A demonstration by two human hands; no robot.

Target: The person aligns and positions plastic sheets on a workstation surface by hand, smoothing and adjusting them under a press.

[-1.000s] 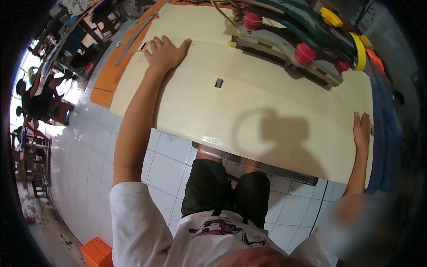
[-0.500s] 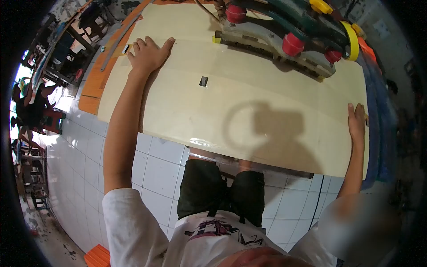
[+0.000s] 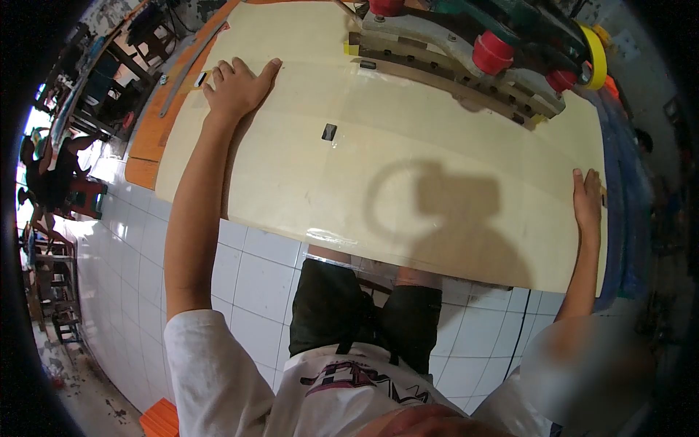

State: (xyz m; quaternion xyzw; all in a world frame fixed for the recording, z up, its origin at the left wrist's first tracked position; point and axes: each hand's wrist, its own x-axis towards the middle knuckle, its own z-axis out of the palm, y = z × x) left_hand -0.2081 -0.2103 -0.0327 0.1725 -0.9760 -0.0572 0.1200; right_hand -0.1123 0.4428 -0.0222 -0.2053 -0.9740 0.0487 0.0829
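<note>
A large cream sheet (image 3: pixel 291 167) lies across the table, with a small dark rectangle (image 3: pixel 329 132) near its middle. Flat on the sheet's upper left part rests my left hand (image 3: pixel 239 89), fingers spread, beside a small black-and-white mark (image 3: pixel 202 79). At the sheet's right edge lies my right hand (image 3: pixel 587 200), its thumb apart from the fingers. Over the far side of the sheet stands a green machine with red knobs (image 3: pixel 493 52) and a long metal bar (image 3: pixel 444 75).
An orange board (image 3: pixel 143 171) and a metal strip (image 3: pixel 178 73) lie left of the sheet. Blue plastic (image 3: pixel 622 218) hangs at the right. Another person (image 3: pixel 54 164) sits far left. An orange object (image 3: pixel 160 418) is on the floor at lower left.
The machine's bar now looks raised and tilted, showing a dark slot on the sheet beneath its left end. The view has shifted a little; both hands stay on the sheet.
</note>
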